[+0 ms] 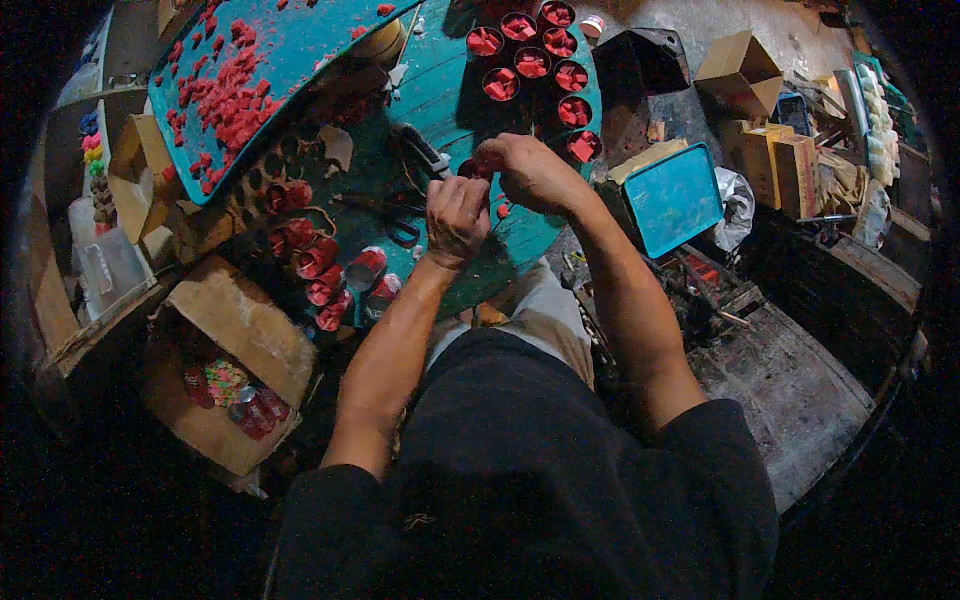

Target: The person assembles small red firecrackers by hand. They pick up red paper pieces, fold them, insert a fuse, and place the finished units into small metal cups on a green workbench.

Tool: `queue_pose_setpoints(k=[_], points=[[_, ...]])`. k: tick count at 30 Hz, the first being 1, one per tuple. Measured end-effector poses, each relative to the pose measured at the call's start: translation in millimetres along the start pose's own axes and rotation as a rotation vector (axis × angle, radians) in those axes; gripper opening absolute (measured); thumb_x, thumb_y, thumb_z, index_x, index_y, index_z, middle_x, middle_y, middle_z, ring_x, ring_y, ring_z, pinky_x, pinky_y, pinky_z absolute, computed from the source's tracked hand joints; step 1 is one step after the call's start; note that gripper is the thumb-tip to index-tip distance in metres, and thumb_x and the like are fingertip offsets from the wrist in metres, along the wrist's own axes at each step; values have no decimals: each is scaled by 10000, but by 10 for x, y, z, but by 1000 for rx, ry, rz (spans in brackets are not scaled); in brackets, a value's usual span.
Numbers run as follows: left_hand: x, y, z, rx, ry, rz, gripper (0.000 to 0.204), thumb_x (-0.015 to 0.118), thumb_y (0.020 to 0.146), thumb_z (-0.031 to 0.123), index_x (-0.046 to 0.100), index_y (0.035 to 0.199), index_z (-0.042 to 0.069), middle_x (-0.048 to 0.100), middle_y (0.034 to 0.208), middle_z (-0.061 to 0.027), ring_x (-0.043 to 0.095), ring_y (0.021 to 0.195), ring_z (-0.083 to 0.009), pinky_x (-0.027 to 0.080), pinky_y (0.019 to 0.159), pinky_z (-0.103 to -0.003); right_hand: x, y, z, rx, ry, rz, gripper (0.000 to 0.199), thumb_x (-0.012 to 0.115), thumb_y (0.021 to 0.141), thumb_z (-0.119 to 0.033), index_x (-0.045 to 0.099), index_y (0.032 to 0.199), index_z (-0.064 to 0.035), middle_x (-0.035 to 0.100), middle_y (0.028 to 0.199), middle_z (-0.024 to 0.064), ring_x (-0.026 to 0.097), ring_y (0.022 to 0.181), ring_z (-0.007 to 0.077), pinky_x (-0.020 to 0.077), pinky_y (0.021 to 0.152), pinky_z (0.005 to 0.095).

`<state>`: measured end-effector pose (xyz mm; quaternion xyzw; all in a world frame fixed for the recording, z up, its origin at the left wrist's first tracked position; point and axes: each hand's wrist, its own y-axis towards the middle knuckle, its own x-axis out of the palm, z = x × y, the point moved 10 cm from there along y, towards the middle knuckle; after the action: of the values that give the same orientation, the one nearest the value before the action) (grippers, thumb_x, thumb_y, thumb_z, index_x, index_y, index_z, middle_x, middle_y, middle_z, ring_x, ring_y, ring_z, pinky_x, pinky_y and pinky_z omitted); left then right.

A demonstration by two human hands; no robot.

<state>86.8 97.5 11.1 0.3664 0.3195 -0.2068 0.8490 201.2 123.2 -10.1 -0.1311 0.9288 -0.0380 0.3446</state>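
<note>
Working over a teal-painted bench (450, 90), the person's two hands meet near its middle. The left hand (456, 215) is curled into a fist, its grip pressed together around a dark-handled tool (425, 152) whose handle runs up and left from the knuckles. The right hand (528, 170) sits just beside it, fingers pinching a small red cup (474, 168) between the two hands, low over the bench top.

Beyond the right hand stands a cluster of nine small red cups (535, 62), each holding a red lump; the nearest one is just past the right wrist. To the left of the left hand about seven red cylinders (320, 262) lie on their sides in a loose heap, and a pair of dark scissors (385, 212) lies flat between them and the hand.

One teal tray (300, 40) leans across the upper left, scattered with too many red crumbs (225, 100) to count. One teal tin box (672, 198) sits right of the right forearm. One open cardboard box (225, 340) at the lower left holds coloured bits, and about four more cardboard boxes (765, 150) stand at the upper right.
</note>
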Motion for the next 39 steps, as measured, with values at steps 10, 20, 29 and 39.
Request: queue_pose_setpoints(k=[10, 20, 29, 39], points=[[-43, -120, -149, -127, -80, 79, 120, 656, 842, 78, 584, 937, 64, 620, 833, -135, 601, 782, -355, 406, 711, -461, 51, 99, -192, -56, 6, -44, 323, 612, 796, 20, 684, 1111, 21, 730, 962, 223, 725, 914, 368, 569, 807, 421], [-119, 158, -736, -449, -101, 41, 140, 741, 857, 44, 678, 978, 73, 719, 928, -108, 693, 891, -314, 542, 803, -416, 468, -650, 460, 253, 37, 295, 172, 677, 853, -104, 672, 988, 2, 682, 855, 257, 689, 810, 431, 554, 711, 521], [-203, 110, -293, -87, -36, -208, 182, 753, 848, 74, 708, 1022, 46, 686, 961, -117, 656, 911, -318, 524, 798, -425, 1117, -710, 659, 341, -185, 358, 129, 551, 915, -128, 591, 859, -20, 656, 812, 226, 668, 758, 443, 533, 658, 538], [44, 218, -395, -79, -59, -284, 141, 685, 830, 118, 700, 969, 103, 653, 919, -67, 601, 909, -312, 453, 773, -440, -93, -519, -163, 215, 277, 474, 229, 730, 918, -151, 714, 1093, -5, 727, 1014, 224, 720, 942, 378, 564, 807, 435]])
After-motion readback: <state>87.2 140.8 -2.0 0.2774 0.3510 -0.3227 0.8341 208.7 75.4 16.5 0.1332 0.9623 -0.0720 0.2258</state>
